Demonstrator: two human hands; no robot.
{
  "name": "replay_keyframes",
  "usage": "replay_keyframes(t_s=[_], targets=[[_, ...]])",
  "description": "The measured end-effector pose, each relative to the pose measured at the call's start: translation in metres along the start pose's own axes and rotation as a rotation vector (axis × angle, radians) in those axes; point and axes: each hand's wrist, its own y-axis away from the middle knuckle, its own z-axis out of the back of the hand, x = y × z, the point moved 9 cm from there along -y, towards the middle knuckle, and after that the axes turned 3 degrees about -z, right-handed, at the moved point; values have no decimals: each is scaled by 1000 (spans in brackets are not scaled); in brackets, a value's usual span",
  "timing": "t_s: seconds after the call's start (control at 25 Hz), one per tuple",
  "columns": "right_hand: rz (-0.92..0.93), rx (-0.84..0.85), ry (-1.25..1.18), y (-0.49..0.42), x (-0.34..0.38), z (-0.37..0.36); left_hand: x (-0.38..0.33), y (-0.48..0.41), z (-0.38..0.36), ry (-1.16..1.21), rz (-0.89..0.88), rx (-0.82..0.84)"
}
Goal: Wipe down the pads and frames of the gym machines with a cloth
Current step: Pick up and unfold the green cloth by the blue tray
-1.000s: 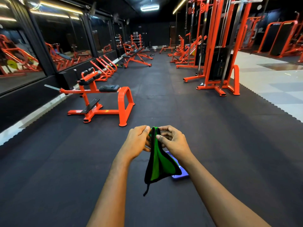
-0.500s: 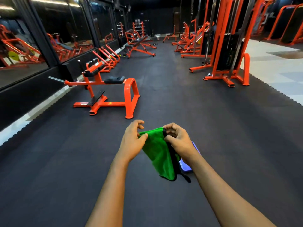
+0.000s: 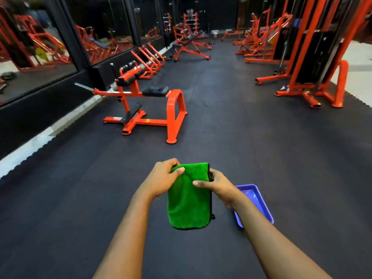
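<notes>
A green cloth (image 3: 188, 200) with a black edge hangs folded in front of me. My left hand (image 3: 164, 179) pinches its upper left corner. My right hand (image 3: 218, 185) grips its right edge, thumb across the front. Ahead on the left stands an orange machine (image 3: 153, 109) with a black seat pad (image 3: 155, 90) and black knee pads. It is well beyond arm's reach.
A blue tray (image 3: 255, 202) lies on the black rubber floor under my right forearm. An orange cable tower (image 3: 314, 63) stands at the right. Orange benches and racks (image 3: 191, 44) line the mirrored left wall and the far end.
The cloth has been opened from a narrow bunched fold into a flat green rectangle. My hands have moved apart along its top, and the view has tilted down and closer to the machine.
</notes>
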Motion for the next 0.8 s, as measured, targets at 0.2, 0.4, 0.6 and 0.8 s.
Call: replay_keyframes(t_s=[0.2,0.4,0.6,0.8], targets=[[-28,-8,7,-107,22,21,42,-84,45,39,109,-219],[21,-141,-7,-205,46,44,111,-152,82,37,220,-391],[92,-262,85,-318,64,73,171,-256,105,63,195,-356],[134,-410,147,-445,116,84,229,-385,150,59,166,-293]])
